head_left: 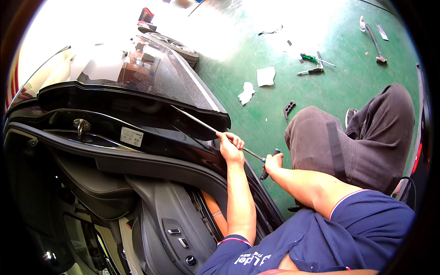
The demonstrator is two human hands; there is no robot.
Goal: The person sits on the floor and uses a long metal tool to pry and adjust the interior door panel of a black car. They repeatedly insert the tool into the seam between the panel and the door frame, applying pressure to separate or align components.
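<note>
A long T-handled metal rod (197, 121) runs slantwise across the black door-frame panel (156, 107) of a car. My left hand (232, 146) is closed around its shaft, over the panel's edge. At the near end my right hand (274, 164) grips the dark crosswise handle (263, 174), beside my knee. The rod's far end meets the glossy panel; I cannot tell whether it goes into a gap or only touches the surface. A metal striker loop (81, 126) and a pale label (131, 136) sit on the panel to the left.
Below the panel are the dark car seat (160, 211) and interior. On the green floor lie a hammer (376, 46), a green-handled screwdriver (316, 58), white paper pieces (266, 76), a small bottle (362, 24) and a black curved tool (289, 109). My bent legs (316, 137) are at right.
</note>
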